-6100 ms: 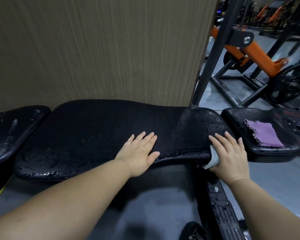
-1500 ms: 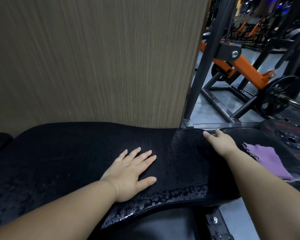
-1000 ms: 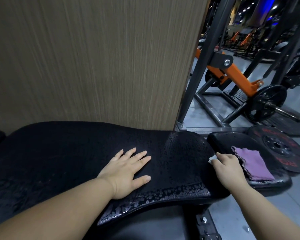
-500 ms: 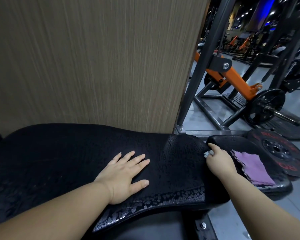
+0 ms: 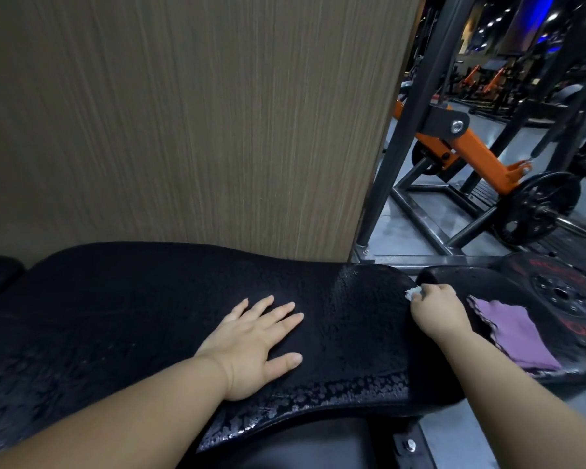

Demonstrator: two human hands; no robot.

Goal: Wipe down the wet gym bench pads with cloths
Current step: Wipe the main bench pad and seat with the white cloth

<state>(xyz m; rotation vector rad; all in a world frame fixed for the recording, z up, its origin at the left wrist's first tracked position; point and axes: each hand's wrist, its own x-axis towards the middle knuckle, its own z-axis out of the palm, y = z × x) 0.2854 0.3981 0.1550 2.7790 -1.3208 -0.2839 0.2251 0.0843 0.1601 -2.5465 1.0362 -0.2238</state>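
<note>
White cloth [image 5: 411, 292] in right hand [image 5: 435, 311] | left hand [image 5: 251, 343] flat on bench pad [image 5: 132, 299]

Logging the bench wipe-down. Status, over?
Left hand flat on long bench pad. Right hand grips white cloth at pad's right end. Droplets along near edge. Purple cloth on seat pad, not obstructing.

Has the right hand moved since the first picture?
Yes. The right hand slid along the bench pad from its near edge to its far right corner.

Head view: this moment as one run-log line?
left hand flat on wet black bench pad | right hand grips white cloth at its right end | purple cloth on black seat pad
</note>
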